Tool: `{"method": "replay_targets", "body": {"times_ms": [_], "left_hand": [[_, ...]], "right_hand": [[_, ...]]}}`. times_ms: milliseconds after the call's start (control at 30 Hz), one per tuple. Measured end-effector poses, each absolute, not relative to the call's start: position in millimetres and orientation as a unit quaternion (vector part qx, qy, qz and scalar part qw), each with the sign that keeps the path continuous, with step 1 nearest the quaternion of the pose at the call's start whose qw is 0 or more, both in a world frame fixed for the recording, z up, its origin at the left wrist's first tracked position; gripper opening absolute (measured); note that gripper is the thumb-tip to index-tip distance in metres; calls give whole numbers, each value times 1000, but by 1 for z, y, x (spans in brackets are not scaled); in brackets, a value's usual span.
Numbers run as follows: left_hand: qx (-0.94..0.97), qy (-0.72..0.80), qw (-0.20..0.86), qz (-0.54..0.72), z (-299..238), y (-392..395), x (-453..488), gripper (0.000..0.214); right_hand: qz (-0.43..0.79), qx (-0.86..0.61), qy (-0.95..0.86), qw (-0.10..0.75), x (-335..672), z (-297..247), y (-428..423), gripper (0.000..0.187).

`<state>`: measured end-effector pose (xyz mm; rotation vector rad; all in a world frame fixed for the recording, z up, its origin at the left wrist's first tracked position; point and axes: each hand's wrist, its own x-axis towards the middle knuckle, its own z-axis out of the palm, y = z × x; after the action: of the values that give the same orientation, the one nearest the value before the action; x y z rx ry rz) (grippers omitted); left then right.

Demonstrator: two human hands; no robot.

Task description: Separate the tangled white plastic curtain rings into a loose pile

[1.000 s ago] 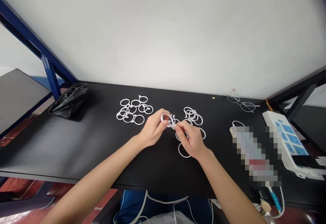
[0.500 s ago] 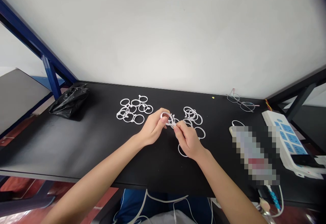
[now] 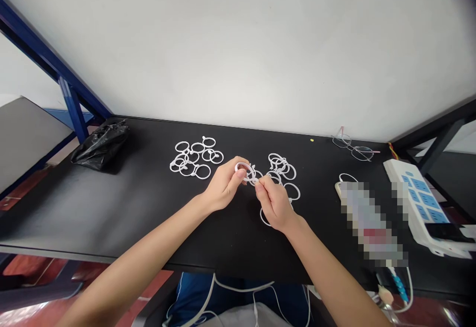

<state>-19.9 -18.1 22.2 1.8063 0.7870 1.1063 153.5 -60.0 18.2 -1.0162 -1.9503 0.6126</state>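
My left hand [image 3: 226,183] pinches a white plastic ring [image 3: 243,165] between thumb and fingers, holding it just above the table. On the ring's near right side, my right hand [image 3: 274,203] has thumb and forefinger closed at its small tab. Behind and beside my right hand lie several more white rings [image 3: 292,191], partly covered by it. Left of my left hand is another loose group of white rings [image 3: 203,171], each with a small knob, some overlapping.
A black plastic bag [image 3: 100,146] lies at the table's left end. Toward the right are glasses [image 3: 361,154], a blurred-out phone [image 3: 372,225] on a cable and a white power strip [image 3: 418,208] with blue sockets. The black table [image 3: 148,208] meets a pale wall behind.
Both hands stay at nearly the same spot, gripping the ring. The view has shifted very slightly; the ring groups on the table lie as before.
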Motion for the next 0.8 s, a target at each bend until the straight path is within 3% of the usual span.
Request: {"method": "replay_targets", "body": {"times_ms": [367,500,800], "left_hand": [[748,303,402,432,24,-15,-24,47],[753,300,395,432,22,-13,-25,44],[756,315,372,437,27,-14,-25,28]], "right_hand": [[214,-414,-771,434,156,18,-60,23],[164,-413,-760,474,157,22,-57,36],[164,-425,-743,491,158,20,-58,37]]}}
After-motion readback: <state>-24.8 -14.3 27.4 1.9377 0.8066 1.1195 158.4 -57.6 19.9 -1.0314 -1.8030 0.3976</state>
